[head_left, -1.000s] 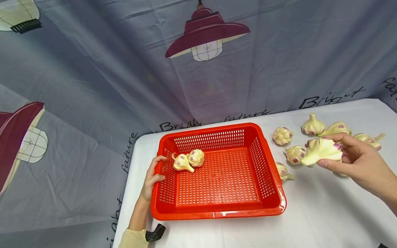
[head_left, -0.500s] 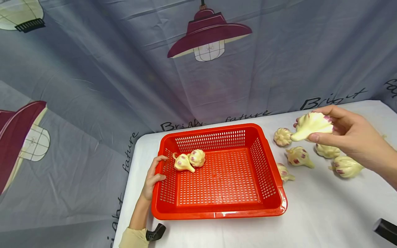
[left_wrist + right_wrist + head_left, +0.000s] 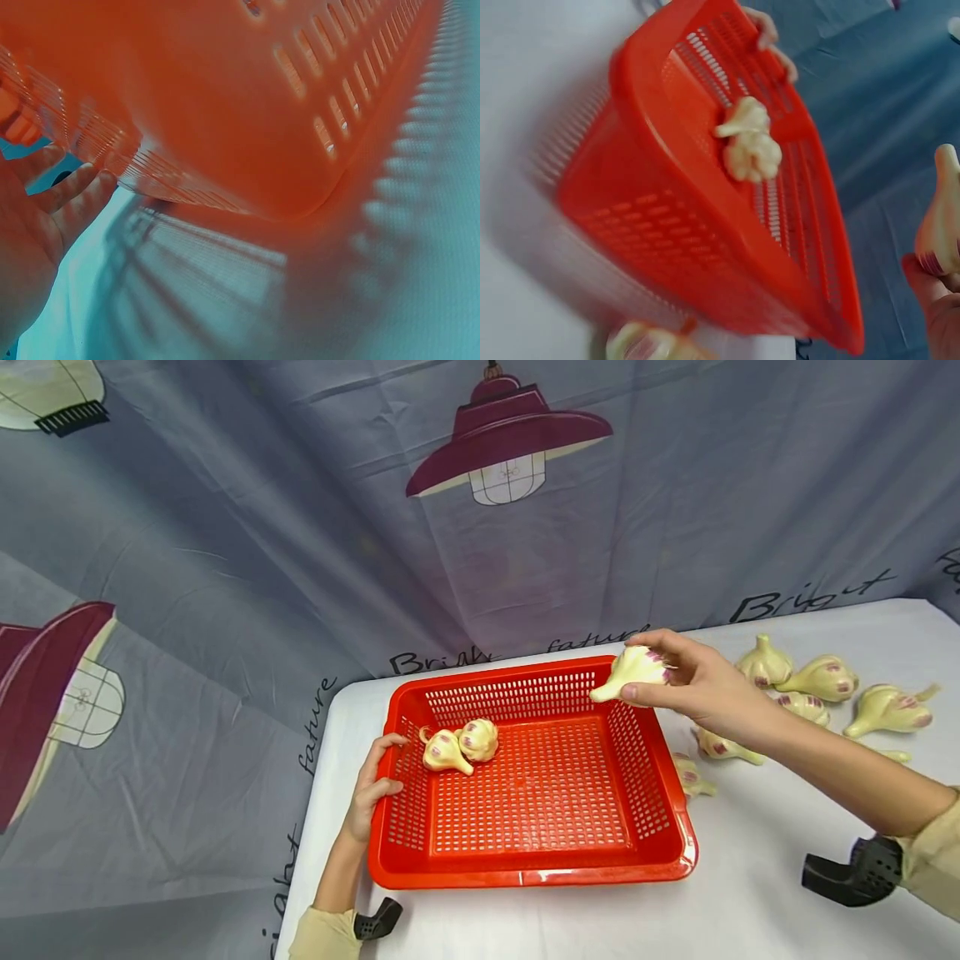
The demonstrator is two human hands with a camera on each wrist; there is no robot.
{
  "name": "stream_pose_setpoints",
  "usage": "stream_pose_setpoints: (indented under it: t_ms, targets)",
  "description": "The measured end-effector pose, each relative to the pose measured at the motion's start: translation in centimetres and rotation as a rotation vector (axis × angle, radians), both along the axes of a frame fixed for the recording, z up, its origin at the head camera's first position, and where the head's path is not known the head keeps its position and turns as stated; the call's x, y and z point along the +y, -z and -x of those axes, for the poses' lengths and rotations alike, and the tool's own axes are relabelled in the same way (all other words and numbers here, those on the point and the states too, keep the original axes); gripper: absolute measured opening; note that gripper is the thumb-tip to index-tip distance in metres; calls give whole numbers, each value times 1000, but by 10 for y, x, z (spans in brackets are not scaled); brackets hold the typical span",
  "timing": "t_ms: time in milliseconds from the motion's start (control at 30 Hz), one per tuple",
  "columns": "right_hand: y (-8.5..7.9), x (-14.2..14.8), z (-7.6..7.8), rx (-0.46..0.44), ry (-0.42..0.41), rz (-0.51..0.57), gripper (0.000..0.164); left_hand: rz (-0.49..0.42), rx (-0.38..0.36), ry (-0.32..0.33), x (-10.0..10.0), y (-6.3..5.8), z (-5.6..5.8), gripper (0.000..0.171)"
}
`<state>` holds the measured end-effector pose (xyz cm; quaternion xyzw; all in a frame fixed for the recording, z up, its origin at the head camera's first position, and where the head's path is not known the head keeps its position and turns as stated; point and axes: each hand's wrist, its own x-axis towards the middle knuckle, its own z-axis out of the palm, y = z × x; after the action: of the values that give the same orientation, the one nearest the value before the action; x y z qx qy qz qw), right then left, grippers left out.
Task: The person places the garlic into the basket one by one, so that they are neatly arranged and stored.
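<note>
One garlic bulb (image 3: 641,667) is hanging farther left than before, right hand (image 3: 693,681) pinching it, long axis pointing stem-first left-near; left hand (image 3: 372,785) is gripping the basket (image 3: 525,878).

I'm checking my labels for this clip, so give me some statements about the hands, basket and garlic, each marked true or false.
1. The right hand holds a garlic bulb. True.
2. The left hand holds the red basket by its rim. True.
3. Three bulbs lie in the basket. False: two bulbs do.
4. In the head view, the basket's rim partly hides one loose bulb. True.
5. There, the loose bulbs lie left of the basket. False: they lie right.
</note>
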<state>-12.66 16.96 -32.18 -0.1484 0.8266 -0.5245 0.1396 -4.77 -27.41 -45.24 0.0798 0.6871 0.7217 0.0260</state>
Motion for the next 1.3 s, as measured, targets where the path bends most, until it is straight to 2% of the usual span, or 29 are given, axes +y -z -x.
stream_pose_setpoints:
  t_ms: [200,333,533,700,867,1133,1300]
  targets:
    - [7,-35,19,-17,-56,10,63,13,-1,-7,1,-2,0,62]
    - [16,-55,30,-29,-109,1,65,16,-6,-9,1,-1,0,62]
    - [33,-83,43,-21,-135,15,62,19,-4,-10,0,-2,0,61]
    - [47,-102,45,21,-171,-4,58,13,-6,0,-1,-1,0,60]
    - [56,-118,45,3,-234,-22,52,14,-3,2,-2,0,1,60]
    - [71,-132,51,-10,-358,-131,51,8,-1,5,-2,0,0,60]
    - [79,-135,54,40,-446,-235,48,6,-5,1,-1,1,0,60]
